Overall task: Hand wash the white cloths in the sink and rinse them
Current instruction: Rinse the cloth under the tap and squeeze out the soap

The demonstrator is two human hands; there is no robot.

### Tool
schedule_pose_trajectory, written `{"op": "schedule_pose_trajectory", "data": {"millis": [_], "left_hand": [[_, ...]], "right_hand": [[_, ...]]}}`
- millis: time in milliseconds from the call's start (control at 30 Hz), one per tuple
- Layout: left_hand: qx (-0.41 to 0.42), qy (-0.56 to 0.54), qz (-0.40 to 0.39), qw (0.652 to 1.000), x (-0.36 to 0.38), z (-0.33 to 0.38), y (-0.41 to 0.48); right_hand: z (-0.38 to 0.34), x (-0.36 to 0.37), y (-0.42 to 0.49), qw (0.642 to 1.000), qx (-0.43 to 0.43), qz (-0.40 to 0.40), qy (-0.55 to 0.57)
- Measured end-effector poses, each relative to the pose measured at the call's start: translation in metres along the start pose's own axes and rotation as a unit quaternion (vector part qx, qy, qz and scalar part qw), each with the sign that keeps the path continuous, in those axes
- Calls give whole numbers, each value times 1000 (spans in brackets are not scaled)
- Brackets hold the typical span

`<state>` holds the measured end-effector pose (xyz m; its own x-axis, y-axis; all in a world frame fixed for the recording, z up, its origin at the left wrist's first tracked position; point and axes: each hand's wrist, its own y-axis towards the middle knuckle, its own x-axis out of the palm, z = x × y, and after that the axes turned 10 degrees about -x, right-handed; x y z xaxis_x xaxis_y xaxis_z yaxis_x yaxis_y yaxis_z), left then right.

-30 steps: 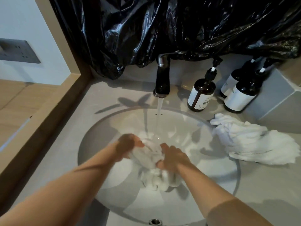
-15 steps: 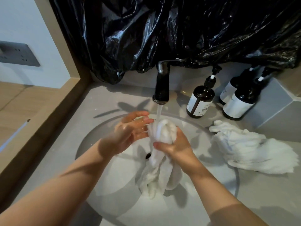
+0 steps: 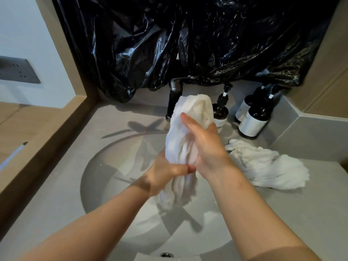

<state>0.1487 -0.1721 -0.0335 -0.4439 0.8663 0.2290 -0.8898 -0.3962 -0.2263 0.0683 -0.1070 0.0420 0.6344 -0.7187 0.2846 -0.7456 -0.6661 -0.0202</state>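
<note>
Holding a white cloth (image 3: 178, 140) upright over the sink (image 3: 105, 166), I have both hands on it. My left hand (image 3: 163, 172) grips it low down, fingers curled round the bunched part and thumb pressed across the front. My right hand (image 3: 207, 147) wraps the upper half from the right, fingers closed round the folds, and its skin glistens with water. The cloth's top rises in front of the faucet (image 3: 173, 104) and hides the spout's mouth, while its lower end hangs loose below my left hand, above the basin. A second white cloth (image 3: 263, 164) lies crumpled on the counter (image 3: 56, 194) just right of the basin's rim. Three dark pump bottles (image 3: 254, 121) stand behind it in the corner. A black plastic sheet (image 3: 188, 44) hangs over the wall behind the faucet.
</note>
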Motion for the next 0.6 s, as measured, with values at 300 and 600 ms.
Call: {"op": "schedule_pose_trajectory", "data": {"millis": [300, 600], "left_hand": [[-195, -134, -270, 933, -40, 22, 15], [-321, 18, -420, 849, -26, 24, 18]], "right_hand": [[4, -59, -23, 932, -214, -126, -262], [33, -104, 21, 591, -427, -207, -652]]}}
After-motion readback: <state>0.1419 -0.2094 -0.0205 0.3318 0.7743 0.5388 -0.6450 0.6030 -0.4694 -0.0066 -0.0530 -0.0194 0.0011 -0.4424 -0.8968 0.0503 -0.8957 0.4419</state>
